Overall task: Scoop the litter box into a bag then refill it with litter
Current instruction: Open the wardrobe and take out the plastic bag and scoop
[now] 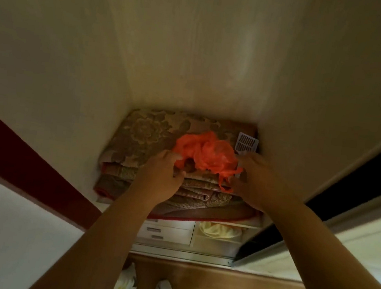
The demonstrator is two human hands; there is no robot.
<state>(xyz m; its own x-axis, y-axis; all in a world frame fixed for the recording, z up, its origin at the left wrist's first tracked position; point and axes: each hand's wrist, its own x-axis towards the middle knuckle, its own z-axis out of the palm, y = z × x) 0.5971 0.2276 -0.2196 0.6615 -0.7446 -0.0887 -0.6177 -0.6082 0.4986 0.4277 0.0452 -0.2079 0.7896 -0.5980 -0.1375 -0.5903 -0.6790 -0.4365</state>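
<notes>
Two bare forearms up close, cut off by the bottom edge, reaching up into a wardrobe shelf. Left hand (160, 173) curled at the near edge of a crumpled orange plastic bag (204, 154), fingertips buried in it, actual grip hard to tell. Right hand (256, 177) against the bag's other side, fingers hidden behind plastic. Bag sitting on a folded stack of patterned blankets (142, 136). White slotted litter scoop (246, 143) poking out behind, handle hidden. Drawers (164, 231) blurry below.
</notes>
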